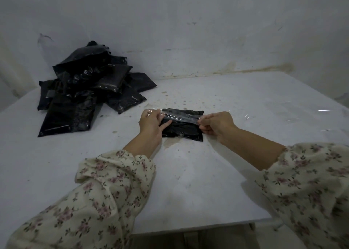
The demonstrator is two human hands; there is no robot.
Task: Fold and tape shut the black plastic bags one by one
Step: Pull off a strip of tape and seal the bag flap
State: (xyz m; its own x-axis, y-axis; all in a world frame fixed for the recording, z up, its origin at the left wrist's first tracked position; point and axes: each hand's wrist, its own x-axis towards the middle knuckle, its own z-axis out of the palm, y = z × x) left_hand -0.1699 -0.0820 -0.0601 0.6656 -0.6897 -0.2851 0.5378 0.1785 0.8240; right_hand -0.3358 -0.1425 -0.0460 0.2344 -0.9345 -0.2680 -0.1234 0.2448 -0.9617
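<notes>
A folded black bag (186,130) is seen lying flat near the middle of the white tabletop (188,173). Its long axis is laid from left to right, roughly parallel to the near edge of the tabletop, with its short ends pointed towards the two hands.

A strip of clear tape (179,116) is held stretched above the far half of the bag. It is run along the same left-to-right axis, though slightly slanted, the left end being set a little farther away than the right. Whether the strip touches the bag cannot be told.

The left end of the strip is pinched between thumb and forefinger of the left hand (151,123), while the other fingers of that hand are extended and laid against the left part of the bag. The right end is pinched by the curled fingers of the right hand (217,124), which is held just beside the right short end of the bag.

A pile of black bags (85,90) is heaped at the far left of the tabletop, well apart from the folded one, against the stained wall (188,31). Some glinting clear film (311,114) is spread at the right side. Both forearms are covered by floral sleeves (105,188).
</notes>
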